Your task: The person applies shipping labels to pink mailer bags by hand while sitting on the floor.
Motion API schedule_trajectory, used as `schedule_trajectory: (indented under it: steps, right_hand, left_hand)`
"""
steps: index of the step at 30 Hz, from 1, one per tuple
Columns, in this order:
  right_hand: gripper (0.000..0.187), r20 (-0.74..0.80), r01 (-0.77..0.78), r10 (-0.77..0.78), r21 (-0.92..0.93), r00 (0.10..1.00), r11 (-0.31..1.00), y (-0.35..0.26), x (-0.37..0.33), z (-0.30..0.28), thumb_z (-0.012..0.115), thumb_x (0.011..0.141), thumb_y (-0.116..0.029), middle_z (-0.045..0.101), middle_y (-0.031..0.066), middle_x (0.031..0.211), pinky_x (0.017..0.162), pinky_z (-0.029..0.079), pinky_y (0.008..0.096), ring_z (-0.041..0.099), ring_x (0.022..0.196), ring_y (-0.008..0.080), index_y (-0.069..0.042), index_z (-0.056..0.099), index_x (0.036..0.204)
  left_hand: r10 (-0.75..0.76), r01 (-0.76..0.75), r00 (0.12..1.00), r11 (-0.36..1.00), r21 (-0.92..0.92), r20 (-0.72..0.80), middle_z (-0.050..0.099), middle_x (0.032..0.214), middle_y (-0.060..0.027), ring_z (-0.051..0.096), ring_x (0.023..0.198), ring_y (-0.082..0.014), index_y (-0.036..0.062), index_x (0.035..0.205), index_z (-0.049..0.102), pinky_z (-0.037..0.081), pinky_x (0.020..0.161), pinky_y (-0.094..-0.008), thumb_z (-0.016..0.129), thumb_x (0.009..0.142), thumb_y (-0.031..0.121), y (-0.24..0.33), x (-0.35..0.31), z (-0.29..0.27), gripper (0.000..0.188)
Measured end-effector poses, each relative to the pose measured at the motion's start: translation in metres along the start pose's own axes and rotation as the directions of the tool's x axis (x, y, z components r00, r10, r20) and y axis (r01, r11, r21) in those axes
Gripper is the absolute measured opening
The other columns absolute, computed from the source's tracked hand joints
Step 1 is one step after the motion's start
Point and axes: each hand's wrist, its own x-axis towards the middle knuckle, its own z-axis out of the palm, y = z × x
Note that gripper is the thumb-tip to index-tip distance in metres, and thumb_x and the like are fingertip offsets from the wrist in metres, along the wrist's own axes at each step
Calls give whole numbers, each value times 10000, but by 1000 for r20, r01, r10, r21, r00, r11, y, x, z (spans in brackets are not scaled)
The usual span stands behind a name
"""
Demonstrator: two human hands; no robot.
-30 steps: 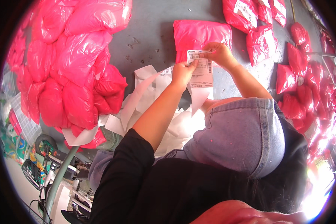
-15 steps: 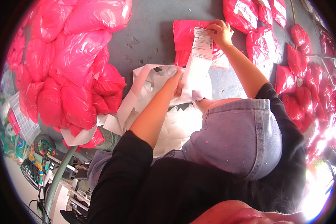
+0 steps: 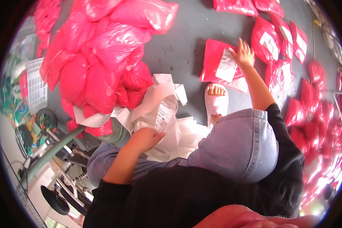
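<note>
A flat pink plastic mailing bag [image 3: 213, 57] lies on the floor ahead of me, with a white printed label [image 3: 227, 66] on its top. My right hand [image 3: 244, 55] is open, fingers spread, at the bag's right edge beside the label. Close to my lap, my left hand [image 3: 150, 137] is closed at the lower end of a strip of printed labels [image 3: 166, 112]; its fingertips are partly hidden. Loose white paper strip [image 3: 167, 146] is heaped in loops between my legs.
Full pink bags [image 3: 102, 76] are piled high at left. Labelled pink bags [image 3: 265, 40] lie at right, with another heap [image 3: 311, 125] beyond. My sandalled foot [image 3: 217, 99] stands just below the flat bag. A bicycle-like frame [image 3: 60, 152] stands at lower left.
The label that hung from the strip now lies on the pink bag, separate from the strip. My right hand has let go and opened. My left hand has drawn back toward my lap.
</note>
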Motion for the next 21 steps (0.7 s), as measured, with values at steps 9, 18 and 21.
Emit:
schedule_trajectory:
  steps: [9,18,21]
  right_hand:
    - [453,316,-224,271,-177,909,958,138,-186,-77,591,738,-421,603,150,758,592,462,387,597,691,282,-29,561,962]
    - [489,358,-776,711,465,605,426,186,-209,-121,541,750,-515,573,77,776,524,468,334,561,617,215,-50,543,899]
    - [505,562,-700,504,702,656,130,91,-109,-99,524,754,-547,562,53,782,501,470,317,549,592,192,-57,536,878]
  left_hand:
    - [224,-237,946,971,-29,-236,528,618,-184,516,648,-368,28,671,583,413,626,-415,464,827,348,-7,-110,-49,375]
    - [301,-341,792,940,24,-532,589,823,-138,551,751,-306,39,975,589,425,712,-386,562,783,243,-34,-120,-44,282]
    - [370,-497,618,867,20,-694,573,882,-140,539,786,-309,7,1079,545,428,728,-365,586,763,204,-28,-114,-53,374]
